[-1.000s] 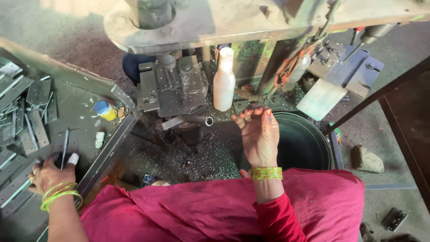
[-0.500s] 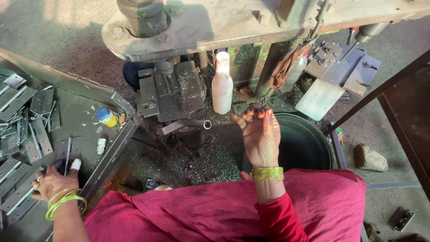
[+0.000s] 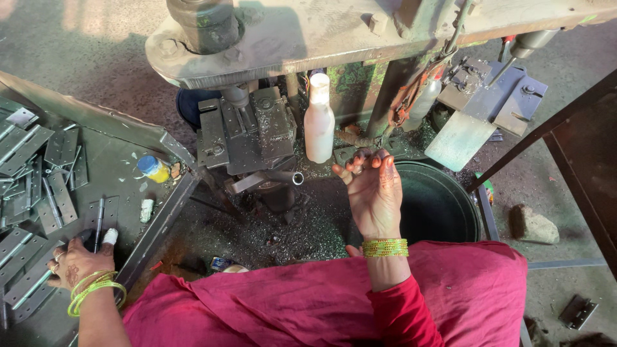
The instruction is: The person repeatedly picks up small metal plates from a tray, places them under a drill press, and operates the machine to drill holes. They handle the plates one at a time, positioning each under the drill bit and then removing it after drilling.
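- The left hand [image 3: 77, 260], at the lower left of the frame, closes its fingers on a hinge [image 3: 101, 218] lying on the tray [image 3: 138, 241]; its thumb wears a white wrap.
- More hinges [image 3: 38, 173] run off the left edge, cut off.
- The right hand [image 3: 371, 189], mid-frame, is half open with curled fingers; whether it holds anything is hard to tell.
- A white bottle [image 3: 319, 119] stands just above it, beside the machine vise [image 3: 247, 135].

Bare grey concrete floor [image 3: 77, 51] strewn with metal shavings — sunlight falls across the grimy machine frame [image 3: 360, 32]; a stone [image 3: 532, 225] lies nearby.
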### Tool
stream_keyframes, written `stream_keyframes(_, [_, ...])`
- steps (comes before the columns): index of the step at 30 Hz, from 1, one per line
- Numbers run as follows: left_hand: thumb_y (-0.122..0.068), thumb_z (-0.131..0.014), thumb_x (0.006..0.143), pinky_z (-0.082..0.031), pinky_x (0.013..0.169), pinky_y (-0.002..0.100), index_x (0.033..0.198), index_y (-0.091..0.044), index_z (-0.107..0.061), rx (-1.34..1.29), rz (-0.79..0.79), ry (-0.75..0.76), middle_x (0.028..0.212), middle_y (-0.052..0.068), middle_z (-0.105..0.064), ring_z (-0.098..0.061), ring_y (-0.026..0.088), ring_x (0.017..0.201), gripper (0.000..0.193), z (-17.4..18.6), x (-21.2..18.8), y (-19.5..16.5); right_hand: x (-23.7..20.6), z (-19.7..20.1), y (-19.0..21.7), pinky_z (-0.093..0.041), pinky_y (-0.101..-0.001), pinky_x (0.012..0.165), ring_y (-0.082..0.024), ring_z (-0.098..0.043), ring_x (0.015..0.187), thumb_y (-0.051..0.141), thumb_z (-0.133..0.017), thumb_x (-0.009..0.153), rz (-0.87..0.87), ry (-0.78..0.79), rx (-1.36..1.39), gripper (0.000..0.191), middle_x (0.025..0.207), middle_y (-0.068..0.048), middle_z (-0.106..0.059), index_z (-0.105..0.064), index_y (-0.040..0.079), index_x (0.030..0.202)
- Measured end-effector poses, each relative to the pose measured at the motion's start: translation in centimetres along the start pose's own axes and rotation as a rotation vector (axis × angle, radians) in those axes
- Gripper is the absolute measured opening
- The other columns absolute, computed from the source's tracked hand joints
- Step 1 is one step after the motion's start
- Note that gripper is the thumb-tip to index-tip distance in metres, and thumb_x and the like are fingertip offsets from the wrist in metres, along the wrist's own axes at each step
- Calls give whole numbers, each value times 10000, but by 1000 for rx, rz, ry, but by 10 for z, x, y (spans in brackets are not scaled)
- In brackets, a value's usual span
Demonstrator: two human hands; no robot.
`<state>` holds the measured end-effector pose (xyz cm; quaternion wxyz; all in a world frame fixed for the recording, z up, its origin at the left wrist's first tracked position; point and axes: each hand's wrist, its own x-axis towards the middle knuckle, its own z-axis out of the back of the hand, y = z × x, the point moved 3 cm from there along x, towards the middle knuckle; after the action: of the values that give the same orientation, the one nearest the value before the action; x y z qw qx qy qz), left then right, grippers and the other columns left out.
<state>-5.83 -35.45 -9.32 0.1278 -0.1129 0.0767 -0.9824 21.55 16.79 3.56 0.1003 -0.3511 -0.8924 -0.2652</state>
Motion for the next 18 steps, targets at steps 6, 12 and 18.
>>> stream_keyframes(6, [-547,-794,805,-207,1131,728,1505,-165,-572,30,-3,0,1607,210,-416,-302,456,1488,828,-3,4,2,-1,-4,3,-526,-516,1037,-210,-645,1029,166,-642,1041,24,-28,4,74,1115,-63,-648,-611,143,1104])
stream_keyframes(12, [-554,-794,806,-194,1137,730,1516,-165,-560,5,-3,-6,1611,213,-402,-289,456,1491,842,-3,3,2,0,-4,6,-493,-545,1095,-241,-640,1089,125,-672,1010,27,29,55,94,1164,-87,-644,-580,141,1020])
stream_keyframes(18, [-592,-791,798,-189,1140,728,1481,-152,-581,10,6,5,1606,223,-403,-288,455,1494,839,-1,2,1,-1,-2,4,-473,-556,1116,-239,-623,1108,162,-676,1015,27,45,54,126,1175,-84,-634,-571,143,949])
